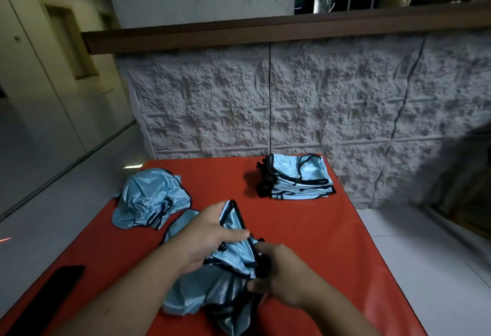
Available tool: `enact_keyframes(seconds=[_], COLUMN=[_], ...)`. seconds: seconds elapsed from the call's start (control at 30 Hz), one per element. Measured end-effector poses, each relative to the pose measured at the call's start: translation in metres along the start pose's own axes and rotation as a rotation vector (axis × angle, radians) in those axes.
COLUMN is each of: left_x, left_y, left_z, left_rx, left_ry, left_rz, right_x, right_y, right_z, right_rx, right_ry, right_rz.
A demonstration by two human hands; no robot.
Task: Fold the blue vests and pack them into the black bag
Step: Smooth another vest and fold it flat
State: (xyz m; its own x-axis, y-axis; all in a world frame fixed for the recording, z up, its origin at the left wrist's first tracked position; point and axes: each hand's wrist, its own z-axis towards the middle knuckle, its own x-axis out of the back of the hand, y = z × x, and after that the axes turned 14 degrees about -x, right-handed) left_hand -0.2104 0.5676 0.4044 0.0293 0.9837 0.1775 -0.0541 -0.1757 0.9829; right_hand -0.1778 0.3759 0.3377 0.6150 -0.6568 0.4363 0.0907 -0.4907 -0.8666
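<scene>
Bare red table [305,218] lies between the crumpled vests [148,197] and the folded stack [300,176].

A red table [305,229] stands with its far edge against a rough stone wall. Near the far right corner lies a neat stack of folded blue vests [300,179], touching a black bag [264,183] on its left. Near the left edge lies a crumpled blue vest [148,197]. At the near edge, in the middle, another crumpled vest [210,290] lies bunched. A flat black object [47,296] rests at the near left corner.
</scene>
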Motion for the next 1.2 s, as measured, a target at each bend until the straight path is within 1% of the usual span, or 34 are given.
enact_keyframes(seconds=[0.07, 0.1, 0.13, 0.2, 0.27, 0.33, 0.4, 0.47, 0.57, 0.63, 0.73, 0.77, 0.83, 0.87, 0.93, 1.0, 1.03, 1.1, 1.2], left_x=[0.009, 0.016, 0.023, 0.038, 0.048, 0.059, 0.066, 0.072, 0.08, 0.083, 0.089, 0.09, 0.096, 0.099, 0.108, 0.117, 0.12, 0.123, 0.123], left_y=[0.012, 0.017, 0.022, 0.029, 0.032, 0.032, 0.035, 0.041, 0.045, 0.045, 0.045, 0.046, 0.046, 0.047, 0.047, 0.043, 0.041, 0.035, 0.032], left_z=[0.001, 0.004, 0.006, 0.013, 0.018, 0.022, 0.022, 0.022, 0.021, 0.021, 0.021, 0.02, 0.02, 0.019, 0.017, 0.018, 0.018, 0.018, 0.016], left_rx=[0.016, 0.034, 0.053, 0.028, -0.021, -0.07, -0.107, -0.182, -0.214, -0.177, -0.098, -0.093, -0.151, -0.171, -0.186, -0.187, -0.19, -0.181, -0.14], left_ry=[-0.082, -0.132, -0.175, -0.178, -0.076, 0.024, 0.137, 0.293, 0.475, 0.542, 0.63, 0.653, 0.675, 0.675, 0.698, 0.727, 0.744, 0.779, 0.773], left_rz=[0.172, 0.318, 0.482, 0.754, 0.907, 0.993, 1.024, 1.052, 1.011, 0.924, 0.789, 0.762, 0.818, 0.863, 0.843, 0.722, 0.646, 0.486, 0.352], right_x=[0.013, 0.021, 0.028, 0.039, 0.042, 0.041, 0.041, 0.044, 0.052, 0.057, 0.071, 0.075, 0.082, 0.085, 0.089, 0.098, 0.104, 0.114, 0.126], right_y=[0.001, 0.001, 0.003, 0.01, 0.009, 0.006, 0.004, 0.008, 0.014, 0.019, 0.029, 0.031, 0.032, 0.031, 0.032, 0.033, 0.032, 0.026, 0.011], right_z=[-0.004, -0.005, -0.004, -0.001, 0.0, 0.001, 0.003, 0.006, 0.01, 0.011, 0.009, 0.008, 0.004, 0.002, -0.002, -0.005, -0.007, -0.014, -0.027], right_rx=[-0.018, -0.02, -0.035, -0.093, -0.132, -0.156, -0.207, -0.265, -0.361, -0.402, -0.44, -0.424, -0.34, -0.298, -0.271, -0.26, -0.248, -0.236, -0.224], right_ry=[0.045, 0.119, 0.25, 0.518, 0.669, 0.74, 0.798, 0.832, 0.816, 0.824, 0.859, 0.852, 0.804, 0.778, 0.768, 0.786, 0.768, 0.688, 0.622], right_rz=[-0.065, -0.097, -0.143, -0.13, -0.068, -0.058, -0.14, -0.237, -0.273, -0.264, -0.174, -0.137, -0.051, 0.029, 0.243, 0.441, 0.501, 0.566, 0.579])
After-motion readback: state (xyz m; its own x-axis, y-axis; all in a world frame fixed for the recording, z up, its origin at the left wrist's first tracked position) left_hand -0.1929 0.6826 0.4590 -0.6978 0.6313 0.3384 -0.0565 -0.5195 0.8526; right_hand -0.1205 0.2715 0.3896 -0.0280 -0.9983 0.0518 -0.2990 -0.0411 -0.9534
